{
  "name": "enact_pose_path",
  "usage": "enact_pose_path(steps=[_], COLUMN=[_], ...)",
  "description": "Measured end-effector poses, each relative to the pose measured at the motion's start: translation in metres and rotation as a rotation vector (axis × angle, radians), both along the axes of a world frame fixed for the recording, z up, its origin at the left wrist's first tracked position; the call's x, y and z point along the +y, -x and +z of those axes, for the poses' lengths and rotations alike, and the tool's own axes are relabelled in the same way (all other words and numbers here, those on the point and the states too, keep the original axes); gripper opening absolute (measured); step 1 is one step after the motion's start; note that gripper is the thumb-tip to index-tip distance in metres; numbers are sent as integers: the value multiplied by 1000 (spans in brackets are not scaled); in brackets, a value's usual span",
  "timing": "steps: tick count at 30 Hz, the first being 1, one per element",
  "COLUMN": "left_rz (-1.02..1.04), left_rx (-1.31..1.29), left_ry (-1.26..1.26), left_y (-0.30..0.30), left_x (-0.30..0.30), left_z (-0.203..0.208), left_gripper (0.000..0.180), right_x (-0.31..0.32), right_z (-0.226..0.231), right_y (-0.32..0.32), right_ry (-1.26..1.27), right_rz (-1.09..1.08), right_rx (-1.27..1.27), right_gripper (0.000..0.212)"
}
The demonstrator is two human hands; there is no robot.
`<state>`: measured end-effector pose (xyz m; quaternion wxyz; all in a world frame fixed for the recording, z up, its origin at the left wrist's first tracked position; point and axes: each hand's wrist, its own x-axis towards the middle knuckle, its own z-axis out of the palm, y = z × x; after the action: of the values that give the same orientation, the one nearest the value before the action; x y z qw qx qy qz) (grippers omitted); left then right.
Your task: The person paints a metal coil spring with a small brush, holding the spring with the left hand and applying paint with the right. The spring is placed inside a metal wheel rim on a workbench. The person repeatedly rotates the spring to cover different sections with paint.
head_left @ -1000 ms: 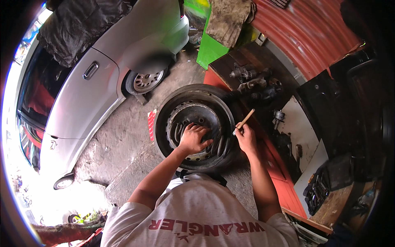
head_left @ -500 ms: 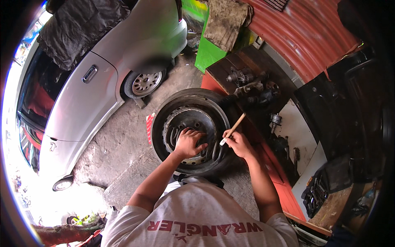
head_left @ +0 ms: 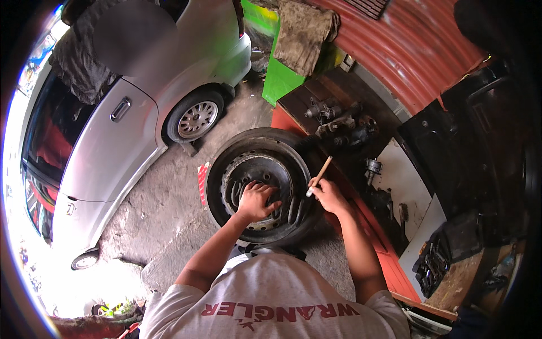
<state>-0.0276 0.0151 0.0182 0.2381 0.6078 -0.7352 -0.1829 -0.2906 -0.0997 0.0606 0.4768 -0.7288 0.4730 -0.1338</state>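
Note:
A wheel with its tyre [head_left: 217, 161] lies flat in front of me, its dark steel rim facing up. Across the rim sits a dark coil spring [head_left: 296, 210], whose turns show on both sides of my left hand [head_left: 258, 201]. That hand lies over the middle of the spring, fingers curled onto it and thumb apart. Over the right edge of the tyre, my right hand [head_left: 326, 194] is closed round a thin wooden-handled tool [head_left: 322, 170] with a white lower end. The tool slants, its bare handle end pointing up and away. Its white end is near the spring's right side.
To the left stands a silver car [head_left: 107, 147]. At right, an orange-sided bench [head_left: 372, 237] carries greasy metal parts [head_left: 353, 127], a wire brush [head_left: 403, 214] and a pouch of tools [head_left: 433, 263]. A green panel [head_left: 280, 76] and red corrugated sheet [head_left: 395, 51] stand beyond.
The view has shifted slightly. My right hand has moved slightly, and the wooden-handled tool now stands steeper. My left hand stays on the spring.

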Motion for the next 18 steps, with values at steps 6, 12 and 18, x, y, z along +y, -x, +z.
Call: enact_pose_path(steps=[6,12,18], left_rz=[6,117,543], left_rx=[0,285,332], left_ry=[21,80,118], left_y=[-1,-14,-68], left_x=[0,-2,4], left_z=[-4,5,5], left_gripper=[55,47,44], right_x=[19,36,70], right_z=[-3,-23,-40], right_y=[3,12,16], right_ry=[-316,-331,-643], right_rz=[-137,-577,-928], right_rx=[-540,-530,-690], right_gripper=[14,19,44])
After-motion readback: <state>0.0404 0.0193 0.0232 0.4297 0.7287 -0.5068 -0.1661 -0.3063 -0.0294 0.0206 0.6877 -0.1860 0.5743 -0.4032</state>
